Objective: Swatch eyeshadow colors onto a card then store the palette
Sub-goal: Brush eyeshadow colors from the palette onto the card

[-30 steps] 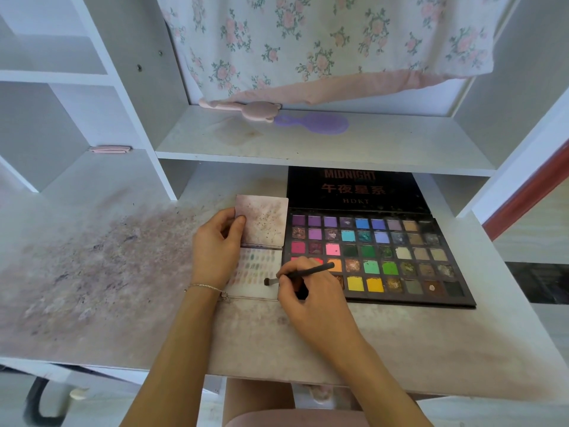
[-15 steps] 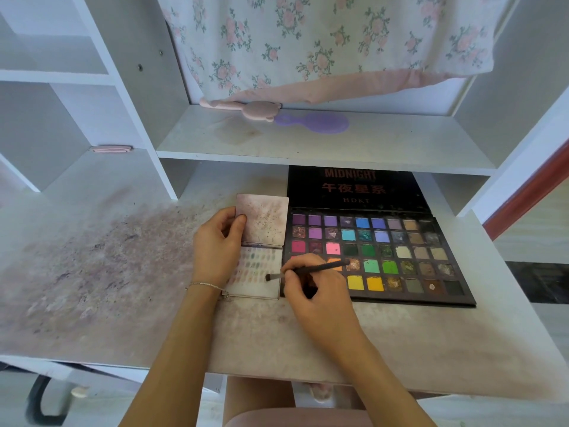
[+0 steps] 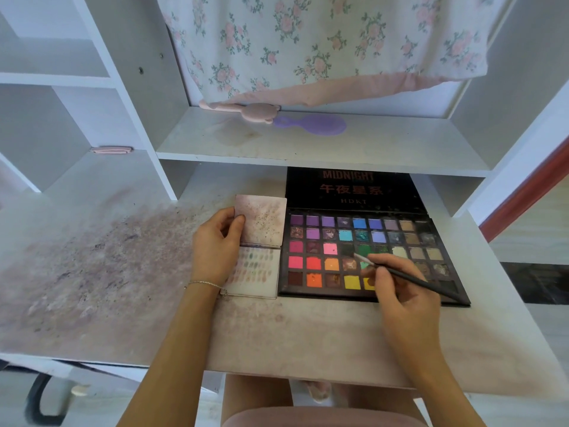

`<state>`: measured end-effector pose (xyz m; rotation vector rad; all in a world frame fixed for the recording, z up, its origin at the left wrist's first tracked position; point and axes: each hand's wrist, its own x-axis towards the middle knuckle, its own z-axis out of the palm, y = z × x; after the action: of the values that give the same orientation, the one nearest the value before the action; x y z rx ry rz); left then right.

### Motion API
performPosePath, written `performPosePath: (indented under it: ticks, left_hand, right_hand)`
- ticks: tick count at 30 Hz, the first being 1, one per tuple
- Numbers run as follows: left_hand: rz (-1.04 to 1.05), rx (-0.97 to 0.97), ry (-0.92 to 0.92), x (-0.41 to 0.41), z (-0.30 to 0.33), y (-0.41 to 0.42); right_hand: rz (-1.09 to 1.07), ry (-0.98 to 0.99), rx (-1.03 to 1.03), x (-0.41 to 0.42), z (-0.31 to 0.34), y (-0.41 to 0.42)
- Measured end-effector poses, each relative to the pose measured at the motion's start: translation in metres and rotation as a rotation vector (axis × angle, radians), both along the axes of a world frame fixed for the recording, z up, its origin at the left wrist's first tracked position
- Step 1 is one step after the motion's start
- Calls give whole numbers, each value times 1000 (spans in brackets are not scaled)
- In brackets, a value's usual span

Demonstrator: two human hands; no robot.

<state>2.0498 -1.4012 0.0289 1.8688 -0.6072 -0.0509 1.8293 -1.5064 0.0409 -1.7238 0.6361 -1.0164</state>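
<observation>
— On the stained desk (image 3: 92,272), what lies open?
— One black eyeshadow palette (image 3: 363,254), lid back, lettered MIDNIGHT, its pans purple, blue, pink, orange, yellow, green and brown.
— And beside it?
— One swatch card (image 3: 258,274), touching the palette's left edge, with rows of small colour dabs. The left hand (image 3: 215,245) pinches its raised flap.
— The other hand?
— The right hand (image 3: 400,291) grips one thin brush (image 3: 409,277), tip at a green pan.
— Above?
— Two hairbrushes on the shelf (image 3: 308,143), one pink (image 3: 243,110), one purple (image 3: 311,124).
</observation>
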Motion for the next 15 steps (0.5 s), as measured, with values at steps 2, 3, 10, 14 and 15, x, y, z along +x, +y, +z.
performPosePath:
  ticks: [2,3,10,14,15]
  left_hand:
    - [6,15,-20,0,0,0]
    - [10,26,-33,0,0,0]
    - [8,42,-48,-1,1,0]
    - [11,47,-51,-3,2,0]
    - [12,49,-54,-3,1,0]
  right_hand:
    - [-42,11,19,-12,-1,-6]
    - [-67,16,23,-17,-1,-9]
    - [-324,115,-32,-55,1,-34]
    - [-417,187,-31,-73,-3,-46]
    - [-436,198,-32,-75,-3,-47]
